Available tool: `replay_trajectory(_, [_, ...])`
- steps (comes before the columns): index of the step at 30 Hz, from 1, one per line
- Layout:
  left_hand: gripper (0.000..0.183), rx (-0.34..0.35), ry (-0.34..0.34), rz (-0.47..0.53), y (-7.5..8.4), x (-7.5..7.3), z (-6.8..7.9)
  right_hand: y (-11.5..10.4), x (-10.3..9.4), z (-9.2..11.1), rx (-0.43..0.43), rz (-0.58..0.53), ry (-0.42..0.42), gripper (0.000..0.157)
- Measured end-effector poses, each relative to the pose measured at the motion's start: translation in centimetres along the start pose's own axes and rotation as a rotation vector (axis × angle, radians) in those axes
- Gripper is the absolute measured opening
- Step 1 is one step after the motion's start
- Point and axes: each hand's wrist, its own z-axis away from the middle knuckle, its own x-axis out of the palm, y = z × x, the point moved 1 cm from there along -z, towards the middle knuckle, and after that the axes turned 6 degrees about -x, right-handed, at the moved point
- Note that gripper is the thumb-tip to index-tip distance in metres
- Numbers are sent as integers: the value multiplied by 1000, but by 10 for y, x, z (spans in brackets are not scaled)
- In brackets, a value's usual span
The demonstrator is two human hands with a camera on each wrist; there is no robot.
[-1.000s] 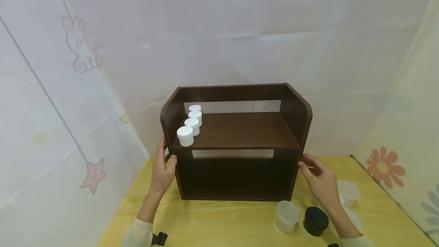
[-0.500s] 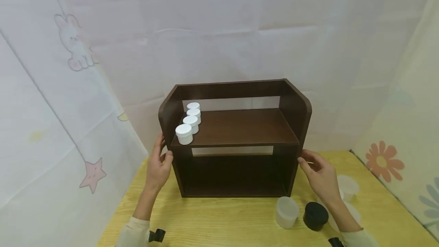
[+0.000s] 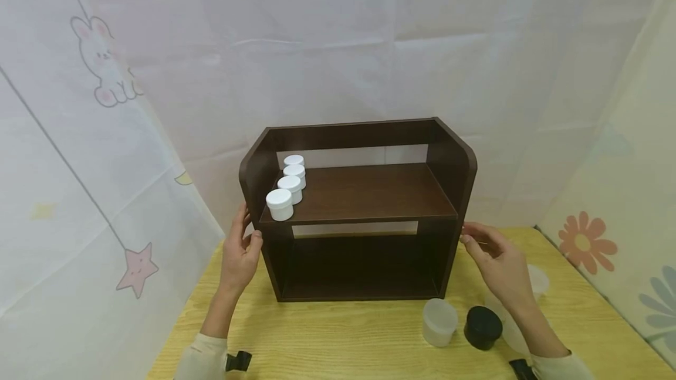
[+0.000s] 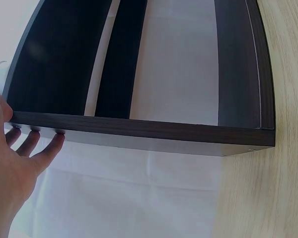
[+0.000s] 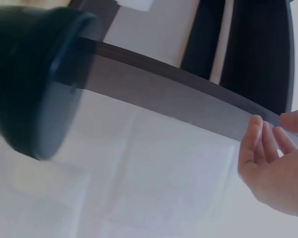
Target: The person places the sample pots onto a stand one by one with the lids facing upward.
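Note:
A dark brown two-tier shelf [image 3: 364, 195] stands upright on the table. Four-fingered contact shows at its left side panel, where my left hand [image 3: 240, 260] rests its fingertips [image 4: 55, 141] on the outer face and keeps the thumb by the front edge. My right hand [image 3: 499, 265] is at the opposite panel, its fingers loosely bent and the thumb apart from them; in the right wrist view its fingertips [image 5: 256, 120] overlap the panel's edge. Several white lidded jars [image 3: 280, 205] stand in a row along the upper tier's left end.
In front of the shelf's right corner sit a translucent tub [image 3: 439, 322] and a black tub [image 3: 483, 328]. More translucent tubs [image 3: 537, 280] lie partly hidden behind my right forearm. Pale printed cloth [image 3: 338, 46] hangs behind the wooden table [image 3: 338, 339].
My left thumb has shifted from over the shelf's front edge outward to its left. The right hand stays beside its panel. The head view has tilted and turned slightly.

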Motion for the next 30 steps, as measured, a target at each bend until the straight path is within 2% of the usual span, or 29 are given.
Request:
replay_trajectory(8, [68, 16, 5, 0, 1, 0, 0, -16, -9, -2, -47, 104, -33, 28])
replay_trajectory(16, [67, -14, 17, -11, -1, 0, 4, -20, -20, -2, -11, 153, -103, 29])
replay_trajectory(20, [70, -52, 24, -20, -21, 3, 5, -22, -26, -1, -4, 159, -114, 28])
replay_trajectory(23, [72, -80, 26, -30, -37, 5, 7, -24, -27, 0, -30, 174, -139, 27])
replay_trajectory(26, [73, -74, 30, -32, -42, 5, 7, -28, -26, 0, -91, 211, -233, 26])
replay_trajectory(30, [72, -37, 37, -34, -43, 5, 4, -31, -19, 1, -201, 201, -466, 26])
